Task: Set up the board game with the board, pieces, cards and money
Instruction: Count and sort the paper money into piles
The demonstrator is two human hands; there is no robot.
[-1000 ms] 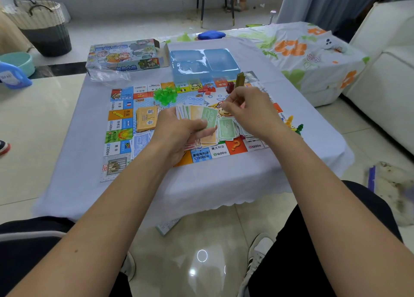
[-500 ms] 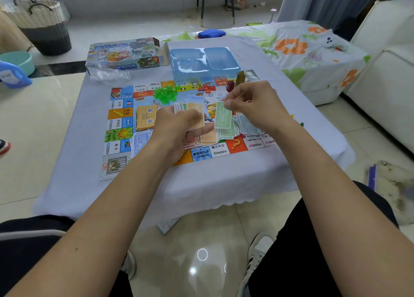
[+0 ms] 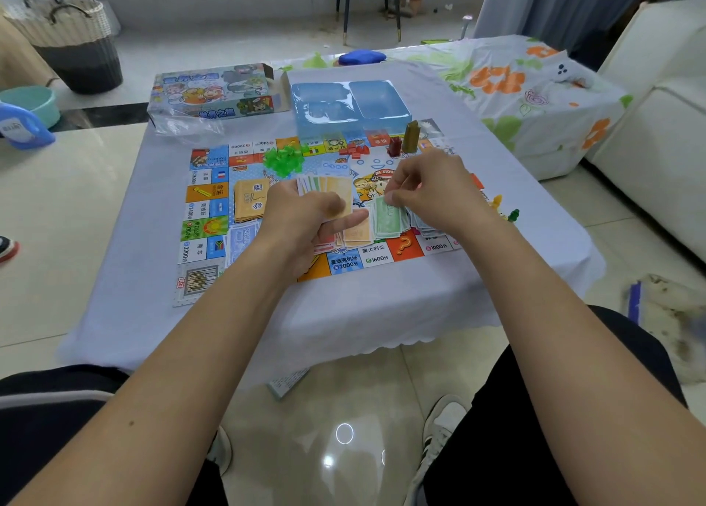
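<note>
The colourful game board [image 3: 208, 200] lies on a table with a pale cloth. My left hand [image 3: 301, 223] grips a fan of paper money [image 3: 328, 188] above the board's middle. My right hand [image 3: 431, 188] pinches a green banknote [image 3: 382, 209] that hangs over the green money pile [image 3: 387, 226] on the board. An orange card stack [image 3: 248, 200] and a blue note pile [image 3: 240, 238] lie to the left. Green plastic houses [image 3: 282, 159], red pieces [image 3: 355, 150] and a tall olive piece [image 3: 412, 137] stand further back.
A blue plastic tray [image 3: 351, 104] and the game box [image 3: 214, 93] sit at the table's far side, with a clear bag [image 3: 187, 125] beside them. Small pawns [image 3: 504, 207] stand by the right board edge. A floral-covered seat [image 3: 535, 96] is at right, a basket [image 3: 72, 35] at far left.
My right hand drew one green banknote out of the fan and carried it down and right to the green pile. The left hand kept holding the fan.
</note>
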